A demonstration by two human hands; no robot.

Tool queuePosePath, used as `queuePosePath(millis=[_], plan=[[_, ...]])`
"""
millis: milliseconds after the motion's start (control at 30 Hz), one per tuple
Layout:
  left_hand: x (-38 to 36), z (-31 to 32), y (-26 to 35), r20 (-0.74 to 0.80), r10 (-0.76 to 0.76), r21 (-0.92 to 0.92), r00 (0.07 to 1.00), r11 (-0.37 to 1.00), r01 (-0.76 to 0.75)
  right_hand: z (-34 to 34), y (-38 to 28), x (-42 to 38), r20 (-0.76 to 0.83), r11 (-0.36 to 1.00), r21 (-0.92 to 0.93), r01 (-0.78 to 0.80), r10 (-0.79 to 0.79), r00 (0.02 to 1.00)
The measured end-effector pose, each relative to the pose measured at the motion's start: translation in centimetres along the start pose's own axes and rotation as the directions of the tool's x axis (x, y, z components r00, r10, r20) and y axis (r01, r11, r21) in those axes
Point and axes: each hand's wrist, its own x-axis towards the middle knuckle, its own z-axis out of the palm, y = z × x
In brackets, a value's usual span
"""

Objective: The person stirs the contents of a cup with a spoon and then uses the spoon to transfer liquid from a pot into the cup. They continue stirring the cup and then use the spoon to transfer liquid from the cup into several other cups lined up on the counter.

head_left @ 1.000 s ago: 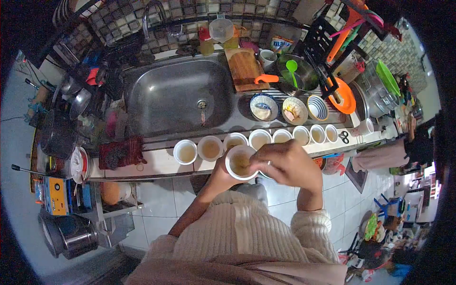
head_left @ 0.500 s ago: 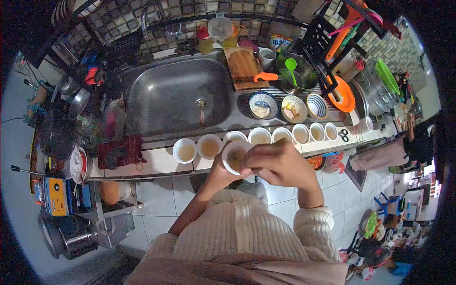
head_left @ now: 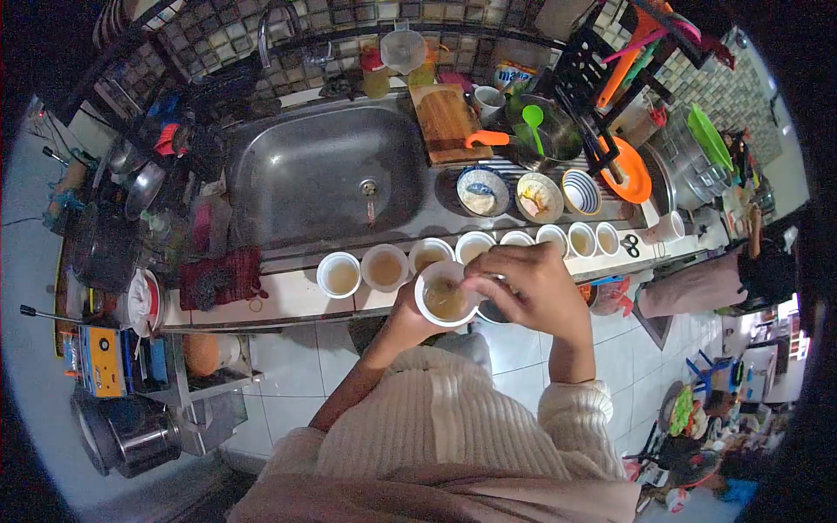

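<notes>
My left hand (head_left: pixel 409 319) is wrapped round a white cup (head_left: pixel 444 302) of pale brownish liquid, held in front of the counter edge. Over that cup's right rim, my right hand (head_left: pixel 534 289) is closed in a pinch, its fingertips at the opening. Whatever the pinch holds, if anything, is hidden. Behind both hands runs a row of similar white cups along the counter, among them a cup (head_left: pixel 338 275) at the left end and another cup (head_left: pixel 581 240) farther right. Several contain the same pale liquid.
A steel sink (head_left: pixel 261 187) lies behind the cups. Right of it are a wooden cutting board (head_left: pixel 452 122), a patterned bowl (head_left: pixel 483 192), a striped bowl (head_left: pixel 581 193) and a pot (head_left: pixel 558 144) with a green spoon (head_left: pixel 534 122). Scissors (head_left: pixel 630 245) rest by the cups; a dark red cloth (head_left: pixel 222 277) lies left.
The held cup has shifted slightly right and tilted, showing more of its liquid. My right hand has moved a little, its fingertips now at the cup's right rim.
</notes>
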Motion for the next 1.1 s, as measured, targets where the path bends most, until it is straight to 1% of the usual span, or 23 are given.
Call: queuePosePath(millis=[33, 100, 133, 200, 233, 300, 367, 433, 467, 533, 567, 600, 667, 700, 733, 800, 833, 867, 933, 967, 1000, 1067, 1100], plan=[[-0.1, 0.1, -0.3, 0.035, -0.05, -0.046, 0.998, 0.998, 0.051, 0.0, 0.0, -0.1, 0.001, 1.0, 0.0, 0.001, -0.001, 1.0], [-0.2, 0.3, -0.7, 0.073, -0.097, -0.092, 0.993, 0.99, 0.104, 0.0, 0.1, -0.3, 0.121, 0.99, 0.11, 0.091, -0.104, 0.987], [-0.3, 0.3, -0.9, 0.092, -0.101, -0.084, 0.991, 0.99, 0.109, 0.2, 0.1, -0.1, 0.121, 0.99, 0.11, 0.089, -0.103, 0.987], [-0.3, 0.3, -0.8, 0.112, -0.107, -0.077, 0.988, 0.99, 0.116, 0.6, 0.2, 0.3, -0.007, 0.981, 0.182, 0.073, -0.073, 0.997], [-0.1, 0.2, -0.2, 0.077, -0.09, -0.077, 0.993, 0.992, 0.096, 0.5, 0.2, 0.2, -0.031, 0.997, 0.078, 0.01, -0.007, 1.0], [0.0, 0.2, -0.3, 0.04, -0.071, -0.078, 0.997, 0.994, 0.074, 0.1, 0.4, 0.1, 0.017, 0.996, 0.09, -0.005, 0.003, 1.0], [-0.3, 0.4, -1.1, 0.088, -0.106, -0.063, 0.991, 0.992, 0.112, 0.1, 0.5, 0.3, 0.067, 0.995, 0.102, -0.021, 0.014, 0.998], [-0.2, 0.3, -1.0, 0.096, -0.096, -0.07, 0.991, 0.992, 0.103, 0.5, 0.4, 0.7, -0.025, 0.951, 0.265, 0.16, -0.159, 0.987], [-0.2, 0.2, -1.0, 0.104, -0.089, -0.077, 0.991, 0.992, 0.097, 0.6, 0.4, 0.7, -0.024, 0.95, 0.268, 0.16, -0.159, 0.987], [0.0, -0.1, -0.7, 0.09, -0.104, -0.078, 0.99, 0.991, 0.112, 0.5, 0.5, 0.8, -0.036, 0.992, 0.118, -0.039, 0.044, 0.998], [0.1, -0.1, -0.7, 0.077, -0.115, -0.079, 0.99, 0.989, 0.121, 0.3, 0.9, 0.6, 0.034, 0.995, 0.103, -0.01, 0.006, 0.999], [0.1, 0.1, -0.8, 0.076, -0.114, -0.08, 0.991, 0.99, 0.12, 0.3, 0.9, 0.6, 0.035, 0.995, 0.102, -0.009, 0.006, 0.999], [0.0, 0.5, -1.4, 0.125, -0.084, -0.079, 0.989, 0.992, 0.094, 0.7, 0.7, 0.6, 0.011, 0.968, 0.232, 0.093, -0.098, 0.995], [0.0, 0.1, -1.5, 0.152, -0.022, 0.051, 0.988, 0.999, 0.014, 1.0, 0.7, 0.7, -0.056, 0.974, 0.214, 0.07, -0.059, 0.997], [-0.1, 0.0, -1.4, 0.154, -0.026, 0.051, 0.988, 0.999, 0.018, 0.9, 0.8, 0.6, -0.054, 0.974, 0.217, 0.066, -0.056, 0.997], [0.2, -0.1, -1.0, 0.095, -0.064, -0.028, 0.993, 0.997, 0.067, 0.3, 1.0, 0.5, 0.067, 0.996, 0.069, -0.057, 0.052, 0.996], [0.1, 0.0, -1.0, 0.095, -0.063, -0.029, 0.993, 0.997, 0.066, 0.1, 1.1, 0.5, 0.089, 0.988, 0.152, 0.019, -0.033, 0.995], [0.0, 0.2, -1.0, 0.08, -0.09, -0.061, 0.993, 0.994, 0.095, 0.1, 0.9, 0.6, 0.089, 0.988, 0.151, 0.02, -0.034, 0.995], [0.1, 0.1, -0.8, 0.066, -0.12, -0.094, 0.991, 0.988, 0.125, 0.3, 0.3, 0.8, -0.093, 0.972, 0.208, -0.105, 0.127, 0.988], [0.2, -0.1, -0.6, 0.072, -0.116, -0.076, 0.991, 0.99, 0.121, 0.5, 0.5, 0.8, -0.157, 0.982, 0.13, -0.137, 0.156, 0.975], [0.4, -0.3, -0.4, 0.078, -0.111, -0.059, 0.991, 0.992, 0.116, 0.5, 0.5, 0.7, -0.155, 0.982, 0.13, -0.136, 0.155, 0.976], [0.3, -0.2, -0.7, 0.087, -0.111, -0.068, 0.99, 0.991, 0.117, 0.3, 0.6, 0.5, -0.014, 0.98, 0.197, -0.029, 0.032, 0.999], [0.3, -0.2, -0.8, 0.097, -0.112, -0.076, 0.989, 0.99, 0.119, 0.6, 0.5, 0.4, -0.092, 0.979, 0.2, -0.042, 0.061, 0.994]])
